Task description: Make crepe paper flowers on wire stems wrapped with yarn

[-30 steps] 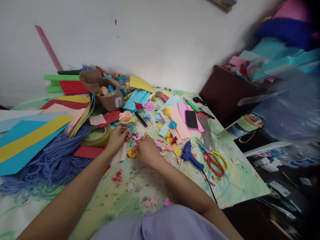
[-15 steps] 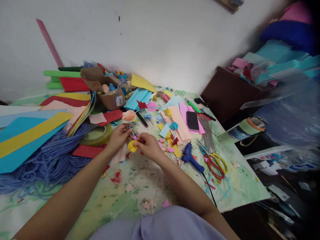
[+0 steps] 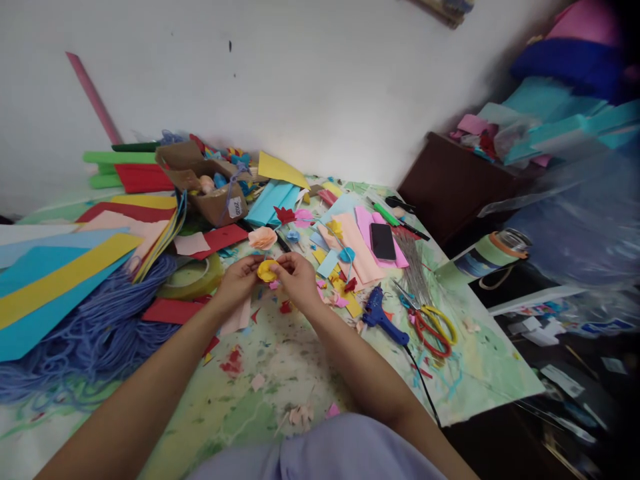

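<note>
Between my two hands is a small yellow paper flower (image 3: 267, 270). My right hand (image 3: 297, 279) pinches its right side. On its left, my left hand (image 3: 239, 283) has its fingers closed at a thin stem or strand by the flower; the exact grip is too small to make out. A peach paper flower (image 3: 263, 238) is just beyond my fingers, with a red flower (image 3: 285, 214), a pink one (image 3: 303, 218) and a blue one (image 3: 293, 236) farther back along a thin light-blue strand that curves right.
On the right lie a blue glue gun (image 3: 383, 317), scissors (image 3: 431, 328) and a phone (image 3: 383, 241). At left are blue yarn (image 3: 100, 327), coloured paper sheets (image 3: 65, 270), a tape roll (image 3: 193, 279) and a cardboard box (image 3: 220, 203). Paper scraps cover the middle.
The yellow flower has moved up and slightly right, up against my left fingertips. My hands have come closer together around it. The view has shifted slightly.
</note>
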